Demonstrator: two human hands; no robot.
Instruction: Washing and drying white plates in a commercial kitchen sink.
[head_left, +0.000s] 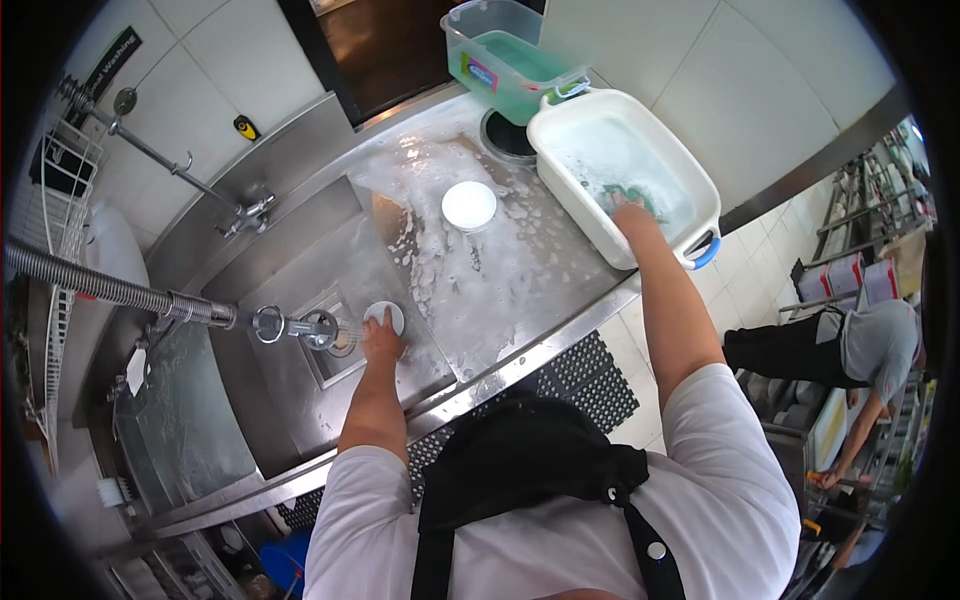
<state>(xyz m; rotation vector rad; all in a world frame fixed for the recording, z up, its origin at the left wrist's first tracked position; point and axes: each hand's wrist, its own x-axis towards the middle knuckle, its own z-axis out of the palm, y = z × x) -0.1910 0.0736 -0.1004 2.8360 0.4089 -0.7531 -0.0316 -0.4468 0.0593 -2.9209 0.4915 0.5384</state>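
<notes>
My left hand is down in the steel sink, its fingers on a small round white dish. Beside it the spray head of a hose sends water towards the hand. My right hand dips into suds in a white plastic basin on the right. Around its fingers shows a green scouring pad, partly under the foam. A white bowl stands on the soapy steel drainboard, between my hands.
A clear plastic tub with greenish liquid stands behind the basin, near a round dark opening in the counter. The spring hose crosses from the left. Wall-mounted faucet at the back. Another person works at far right.
</notes>
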